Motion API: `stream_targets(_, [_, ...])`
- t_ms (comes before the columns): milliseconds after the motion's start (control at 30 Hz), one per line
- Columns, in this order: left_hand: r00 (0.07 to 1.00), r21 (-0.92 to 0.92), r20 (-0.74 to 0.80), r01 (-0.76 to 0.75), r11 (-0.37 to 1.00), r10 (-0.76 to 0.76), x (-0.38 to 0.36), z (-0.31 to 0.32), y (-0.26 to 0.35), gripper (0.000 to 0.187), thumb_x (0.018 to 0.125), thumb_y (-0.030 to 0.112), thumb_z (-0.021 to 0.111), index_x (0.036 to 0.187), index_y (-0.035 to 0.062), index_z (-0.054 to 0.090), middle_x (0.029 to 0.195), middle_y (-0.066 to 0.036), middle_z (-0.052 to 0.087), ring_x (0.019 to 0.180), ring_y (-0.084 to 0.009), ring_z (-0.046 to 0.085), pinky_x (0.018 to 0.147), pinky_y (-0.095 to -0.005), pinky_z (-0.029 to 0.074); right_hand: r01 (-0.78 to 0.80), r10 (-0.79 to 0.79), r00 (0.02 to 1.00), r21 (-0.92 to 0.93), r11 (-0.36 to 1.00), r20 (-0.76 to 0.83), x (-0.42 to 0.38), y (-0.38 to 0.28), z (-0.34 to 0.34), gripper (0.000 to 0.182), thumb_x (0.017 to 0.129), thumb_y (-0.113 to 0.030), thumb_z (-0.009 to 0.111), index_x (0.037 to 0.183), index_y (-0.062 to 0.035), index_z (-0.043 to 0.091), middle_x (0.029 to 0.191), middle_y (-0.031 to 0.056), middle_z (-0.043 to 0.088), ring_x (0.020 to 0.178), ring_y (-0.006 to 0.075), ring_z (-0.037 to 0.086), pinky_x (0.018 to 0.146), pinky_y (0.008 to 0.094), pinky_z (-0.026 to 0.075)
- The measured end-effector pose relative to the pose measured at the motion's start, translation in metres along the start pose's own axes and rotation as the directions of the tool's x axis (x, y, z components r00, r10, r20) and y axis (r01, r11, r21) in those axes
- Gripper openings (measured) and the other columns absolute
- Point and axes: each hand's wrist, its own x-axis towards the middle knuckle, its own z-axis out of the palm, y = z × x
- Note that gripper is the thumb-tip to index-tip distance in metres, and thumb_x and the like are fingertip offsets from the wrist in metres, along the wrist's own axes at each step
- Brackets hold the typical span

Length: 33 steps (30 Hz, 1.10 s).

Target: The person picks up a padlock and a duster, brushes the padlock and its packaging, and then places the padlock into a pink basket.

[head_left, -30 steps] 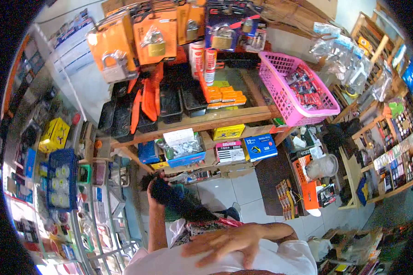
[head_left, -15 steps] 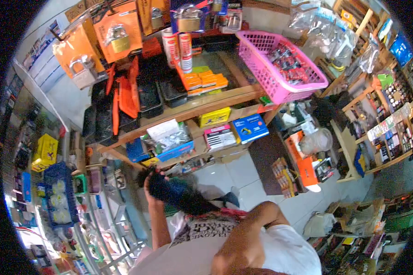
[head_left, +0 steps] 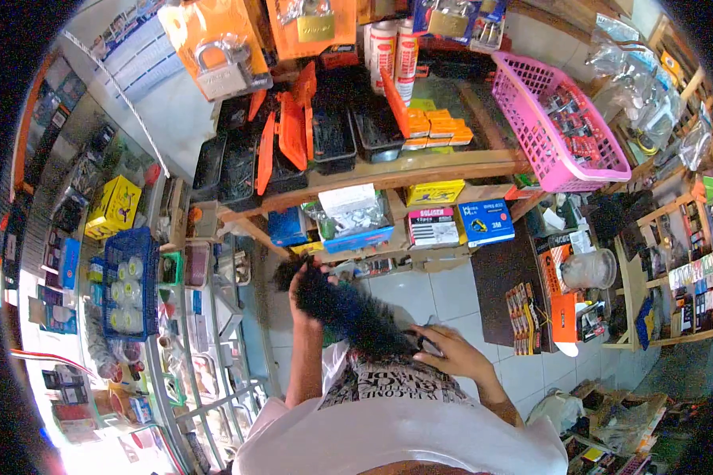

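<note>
Left hand, partly hidden, grips a fluffy black bundle; right hand half-curled, hold unclear.

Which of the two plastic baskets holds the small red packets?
The pink basket, at the right end of the wood-framed counter. The blue basket, over on the left, holds pale round items instead.

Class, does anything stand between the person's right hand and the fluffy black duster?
Nothing visible stands in the way: the right hand is at the near end of the duster, and the left hand grips its far end.
</note>
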Motion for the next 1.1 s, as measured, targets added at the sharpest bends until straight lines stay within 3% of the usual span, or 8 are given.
stream_targets(233, [0.963,0.306,-0.14,-0.179,0.935,0.231,0.005,0.031,-0.01,0.043,0.096,0.043,0.053,0.124,0.0114,0.06,0.11,-0.008,0.066,0.097,-0.0249,0.063,0.088,-0.0412,0.051,-0.422,0.385,0.905,0.281,0.862,0.179,0.004,0.018,0.019,0.036,0.097,-0.024,0.057,0.127,-0.004,0.055,0.105,0.0214,0.068,0.096,0.0324,0.068,0.082,0.0373,0.052])
stream_targets(433, [0.951,0.089,0.305,-0.083,0.993,0.052,0.022,0.015,0.009,0.075,0.094,0.065,0.031,0.14,0.0067,0.045,0.137,-0.013,0.053,0.118,-0.0316,0.055,0.101,-0.0511,0.043,-0.24,0.208,0.971,0.435,0.868,0.122,-0.005,0.036,0.029,0.032,0.094,-0.012,0.061,0.125,-0.0044,0.061,0.091,0.0151,0.069,0.075,0.0176,0.063,0.071,0.0302,0.05])
stream_targets(533, [0.988,0.02,-0.054,-0.147,0.989,0.147,0.018,0.035,0.001,0.074,0.093,0.064,0.036,0.142,0.0087,0.043,0.135,-0.017,0.053,0.116,-0.0377,0.055,0.097,-0.0555,0.044,-0.303,0.279,0.953,0.438,0.846,0.121,0.002,0.043,0.028,0.037,0.094,-0.008,0.06,0.13,-0.0073,0.059,0.076,0.0051,0.06,0.068,0.0087,0.05,0.067,0.0239,0.046])
stream_targets(667, [0.962,0.073,0.268,-0.078,0.994,0.056,0.03,0.006,0.0,0.072,0.093,0.064,0.039,0.137,0.0081,0.047,0.133,-0.016,0.055,0.117,-0.0327,0.056,0.1,-0.048,0.043,-0.152,0.135,0.988,0.492,0.857,0.07,0.005,0.043,0.029,0.039,0.093,-0.005,0.059,0.132,-0.0083,0.057,0.073,0.001,0.055,0.065,0.008,0.047,0.063,0.0231,0.043])
stream_targets(767, [0.949,0.583,0.084,-0.294,0.758,0.303,0.025,0.015,-0.008,0.074,0.093,0.064,0.039,0.14,0.0064,0.043,0.132,-0.015,0.055,0.116,-0.0355,0.056,0.1,-0.0517,0.042,-0.265,0.31,0.951,0.523,0.81,0.002,0.004,0.04,0.03,0.043,0.093,-0.001,0.057,0.135,-0.0108,0.056,0.08,0.0014,0.059,0.065,0.0087,0.05,0.064,0.0233,0.045])
stream_targets(867, [0.974,0.096,0.208,-0.109,0.989,0.087,0.02,0.018,-0.006,0.071,0.095,0.06,0.037,0.141,0.0062,0.043,0.135,-0.014,0.053,0.118,-0.0334,0.055,0.101,-0.0485,0.043,-0.378,0.242,0.916,0.484,0.789,0.319,0.002,0.043,0.016,0.044,0.093,0.0,0.057,0.135,-0.0122,0.057,0.08,0.0017,0.06,0.067,0.008,0.051,0.065,0.0233,0.046])
stream_targets(1000, [0.981,0.099,-0.04,-0.188,0.977,0.192,0.024,0.004,-0.004,0.073,0.096,0.059,0.037,0.144,0.0055,0.036,0.139,-0.017,0.048,0.117,-0.0373,0.054,0.102,-0.056,0.041,-0.243,0.23,0.969,0.535,0.809,0.091,0.003,0.045,0.026,0.04,0.094,-0.002,0.058,0.133,-0.0115,0.058,0.078,0.0023,0.062,0.068,0.0072,0.052,0.064,0.0234,0.046])
stream_targets(1100, [0.966,0.207,0.202,-0.201,0.958,0.159,0.03,-0.025,-0.002,0.064,0.097,0.054,0.033,0.141,0.0089,0.042,0.14,-0.015,0.049,0.125,-0.0334,0.049,0.108,-0.0532,0.035,-0.22,0.14,0.972,0.517,0.827,0.189,0.008,0.038,0.015,0.036,0.095,-0.006,0.06,0.131,-0.0093,0.06,0.075,0.0022,0.062,0.069,0.0071,0.051,0.064,0.0238,0.045])
